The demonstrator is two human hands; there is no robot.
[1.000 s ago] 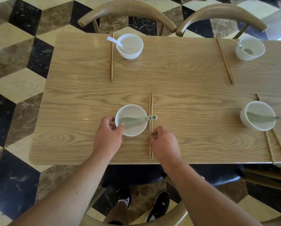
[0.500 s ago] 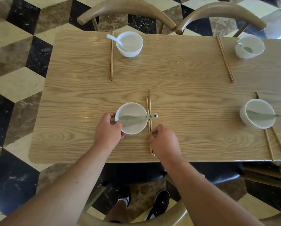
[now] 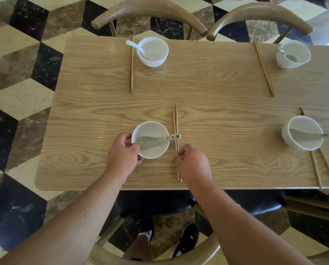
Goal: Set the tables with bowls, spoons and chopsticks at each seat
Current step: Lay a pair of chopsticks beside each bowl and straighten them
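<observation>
The left hand (image 3: 121, 157) grips the white bowl (image 3: 152, 148) holding a green spoon (image 3: 156, 140); the right hand (image 3: 192, 163) pinches the chopsticks (image 3: 175, 127) beside it on the desk (image 3: 217, 104).

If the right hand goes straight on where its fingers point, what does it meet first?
The chopsticks, which the right hand pinches now; past them, probably the near bowl.

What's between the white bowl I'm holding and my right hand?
Head view: a pair of wooden chopsticks, pinched by that right hand, the pale green spoon's handle crossing them.
</observation>
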